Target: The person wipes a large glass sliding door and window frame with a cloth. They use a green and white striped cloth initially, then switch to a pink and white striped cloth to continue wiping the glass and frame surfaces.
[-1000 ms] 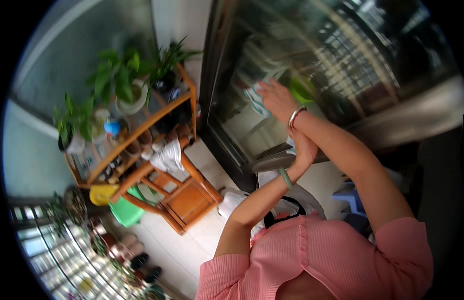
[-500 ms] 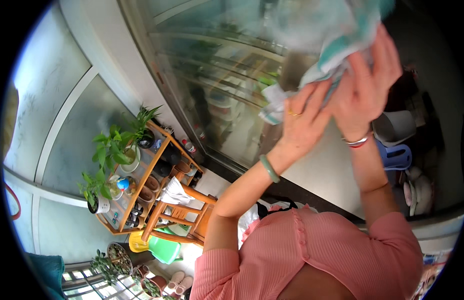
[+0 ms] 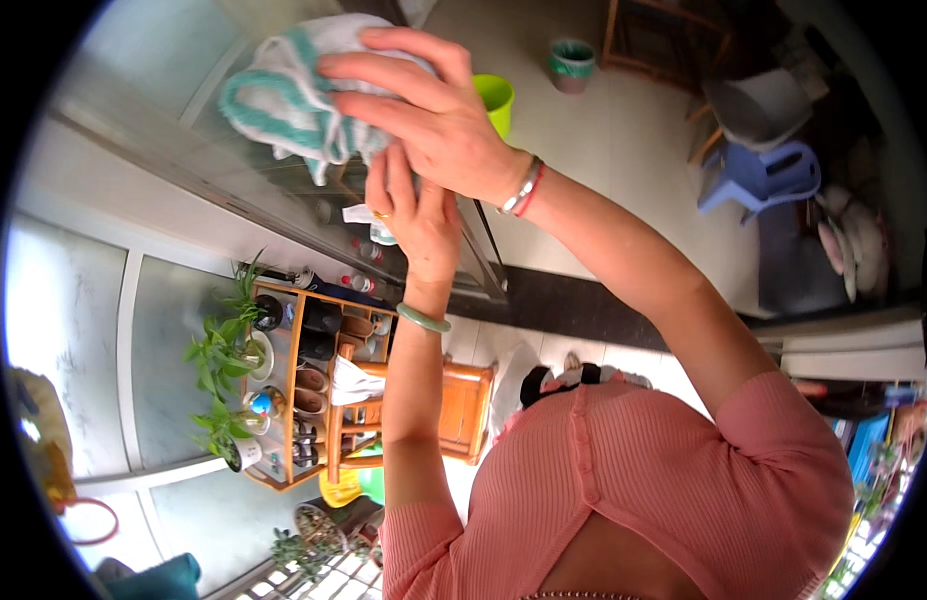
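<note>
A bunched white towel (image 3: 304, 90) with green bands lies against the glass of a sliding door (image 3: 274, 165). My right hand (image 3: 439, 115), with a silver bangle and red string at the wrist, presses on it, fingers bent over its folds. Just below, my left hand (image 3: 424, 225), wearing a ring and a green bangle, is raised with fingers bent at the towel's lower edge. A small white piece of cloth with a green edge (image 3: 369, 222) shows beside the left hand; whether it joins the towel I cannot tell.
Below left stands a wooden shoe rack (image 3: 292, 385) with potted plants (image 3: 219, 355) on it. Near my left forearm is a wooden chair (image 3: 466, 410). Beyond the door are a lime bin (image 3: 496, 100), a lined bin (image 3: 571, 65) and a blue plastic stool (image 3: 764, 180).
Both hands and the towel have swung left in view. My view has turned, showing more of the room's floor, the bins and the door's edge.
</note>
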Motion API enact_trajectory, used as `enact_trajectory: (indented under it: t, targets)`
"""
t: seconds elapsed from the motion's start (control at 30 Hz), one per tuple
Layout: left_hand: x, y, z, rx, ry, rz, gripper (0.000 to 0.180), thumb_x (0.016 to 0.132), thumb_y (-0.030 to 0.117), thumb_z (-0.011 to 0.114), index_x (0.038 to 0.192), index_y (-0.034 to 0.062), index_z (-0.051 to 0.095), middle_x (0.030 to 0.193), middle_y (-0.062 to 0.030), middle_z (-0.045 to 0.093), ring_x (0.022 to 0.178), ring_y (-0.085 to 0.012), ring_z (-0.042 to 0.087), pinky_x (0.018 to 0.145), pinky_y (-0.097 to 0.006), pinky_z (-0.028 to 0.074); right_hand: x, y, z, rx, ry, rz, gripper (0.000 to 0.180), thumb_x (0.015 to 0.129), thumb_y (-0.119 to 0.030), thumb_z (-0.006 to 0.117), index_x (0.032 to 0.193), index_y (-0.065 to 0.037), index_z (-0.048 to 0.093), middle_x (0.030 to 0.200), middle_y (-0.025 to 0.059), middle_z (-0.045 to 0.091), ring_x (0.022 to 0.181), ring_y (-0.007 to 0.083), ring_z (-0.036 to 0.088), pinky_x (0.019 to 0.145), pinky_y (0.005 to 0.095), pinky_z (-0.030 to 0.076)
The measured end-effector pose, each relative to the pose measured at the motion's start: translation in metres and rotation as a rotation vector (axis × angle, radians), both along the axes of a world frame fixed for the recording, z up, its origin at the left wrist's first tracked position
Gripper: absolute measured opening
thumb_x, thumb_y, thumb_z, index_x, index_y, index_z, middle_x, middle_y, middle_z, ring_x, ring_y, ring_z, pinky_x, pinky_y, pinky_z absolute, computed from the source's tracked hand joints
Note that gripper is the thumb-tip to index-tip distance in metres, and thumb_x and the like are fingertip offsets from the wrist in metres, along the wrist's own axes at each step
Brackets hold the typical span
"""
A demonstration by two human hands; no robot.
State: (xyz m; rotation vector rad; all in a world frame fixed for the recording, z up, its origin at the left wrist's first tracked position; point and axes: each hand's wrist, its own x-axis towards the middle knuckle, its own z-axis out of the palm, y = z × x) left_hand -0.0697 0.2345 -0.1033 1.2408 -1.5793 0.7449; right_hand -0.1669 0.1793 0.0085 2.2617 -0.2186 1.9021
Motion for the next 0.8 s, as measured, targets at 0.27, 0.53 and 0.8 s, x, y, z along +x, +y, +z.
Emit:
enact_trajectory:
  t: [0.27, 0.53, 0.8]
  targets:
    - [0.014, 0.004, -0.004, 0.03, -0.018, -0.034, 0.037, 0.084, -0.003, 0.066, 0.119, 0.0056, 0.068, 0.147, -0.0214, 0.042, 0.132, -0.0439, 0.038, 0.108, -0.05, 0.034, 0.014, -0.004, -0.009, -0.031, -0.05, 0.021, 0.026, 0.078, -0.014, 0.068, 0.103, -0.015, 0.071, 0.134, -0.0049, 0.061, 0.127, 0.0206, 0.05, 0.097, 0.0346, 0.037]
    - [-0.002, 0.016, 0.009, 0.05, 0.113, -0.244, 0.037, 0.083, -0.005, 0.06, 0.119, 0.0031, 0.065, 0.141, -0.0221, 0.05, 0.124, -0.0436, 0.047, 0.106, -0.051, 0.037, -0.007, 0.005, -0.012, 0.189, -0.156, 0.03, 0.041, 0.074, -0.004, 0.073, 0.115, -0.008, 0.069, 0.143, 0.0104, 0.053, 0.131, 0.031, 0.048, 0.108, 0.0397, 0.04]
    - [-0.074, 0.039, -0.001, 0.842, 1.061, -0.996, 0.032, 0.095, 0.004, 0.05, 0.124, -0.0042, 0.061, 0.126, -0.0129, 0.061, 0.117, -0.0226, 0.055, 0.104, -0.036, 0.04, -0.136, 0.037, -0.065, 1.446, -0.087, -0.162, 0.043, 0.092, -0.024, 0.062, 0.123, 0.005, 0.058, 0.102, 0.0209, 0.07, 0.097, 0.0303, 0.066, 0.088, 0.037, 0.05]
